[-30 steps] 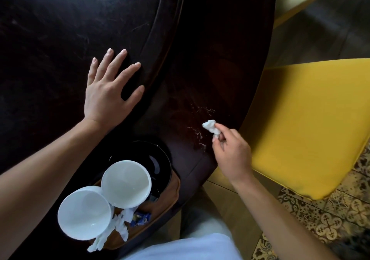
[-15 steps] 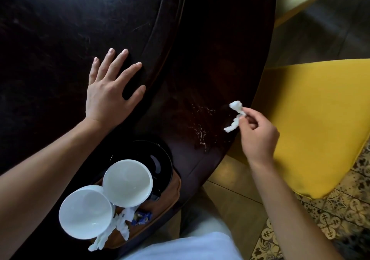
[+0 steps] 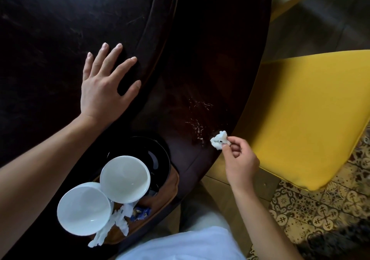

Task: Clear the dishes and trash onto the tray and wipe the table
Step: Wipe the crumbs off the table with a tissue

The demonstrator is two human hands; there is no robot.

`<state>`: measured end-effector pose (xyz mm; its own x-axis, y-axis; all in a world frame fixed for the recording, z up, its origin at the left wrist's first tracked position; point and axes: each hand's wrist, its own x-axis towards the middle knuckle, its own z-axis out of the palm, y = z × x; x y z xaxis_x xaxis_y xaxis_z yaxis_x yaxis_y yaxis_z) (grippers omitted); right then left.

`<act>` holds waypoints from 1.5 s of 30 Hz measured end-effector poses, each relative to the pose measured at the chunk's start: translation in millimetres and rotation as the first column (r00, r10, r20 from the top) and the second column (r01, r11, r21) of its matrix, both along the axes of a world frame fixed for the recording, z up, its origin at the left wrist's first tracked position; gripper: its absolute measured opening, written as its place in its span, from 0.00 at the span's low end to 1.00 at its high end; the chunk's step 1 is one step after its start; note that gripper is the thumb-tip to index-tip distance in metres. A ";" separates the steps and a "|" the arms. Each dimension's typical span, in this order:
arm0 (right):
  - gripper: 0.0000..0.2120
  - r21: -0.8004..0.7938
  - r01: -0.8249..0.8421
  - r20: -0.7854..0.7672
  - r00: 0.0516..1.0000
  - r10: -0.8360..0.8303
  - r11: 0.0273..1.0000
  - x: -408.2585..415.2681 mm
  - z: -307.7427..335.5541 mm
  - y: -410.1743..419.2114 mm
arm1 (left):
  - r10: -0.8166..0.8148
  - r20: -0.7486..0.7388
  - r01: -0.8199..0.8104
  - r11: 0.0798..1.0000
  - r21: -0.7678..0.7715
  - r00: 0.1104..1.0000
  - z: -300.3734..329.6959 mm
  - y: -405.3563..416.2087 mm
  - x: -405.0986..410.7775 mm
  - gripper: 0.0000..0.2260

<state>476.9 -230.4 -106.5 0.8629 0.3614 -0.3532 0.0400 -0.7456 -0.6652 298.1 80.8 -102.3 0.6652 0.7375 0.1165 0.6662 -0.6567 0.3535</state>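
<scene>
Right hand (image 3: 239,160) dragged tissue (image 3: 219,142) back along table (image 3: 210,49) (smears remain).

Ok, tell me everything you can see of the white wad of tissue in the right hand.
The wad of tissue is small, white and crumpled into an uneven lump with folds and a dark gap in its middle; it looks like soft paper. The right hand pinches it from the right side between thumb and fingers. It sits over the near curved edge of the dark table, just right of some pale streaks on the wood. Whether it touches the table cannot be told.
</scene>
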 end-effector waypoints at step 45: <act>0.10 -0.043 -0.588 0.328 0.756 0.567 0.808 31.2 2.1 41.9 | 0.006 0.001 -0.006 1.000 0.004 1.000 0.9 -0.3 -0.5 0.23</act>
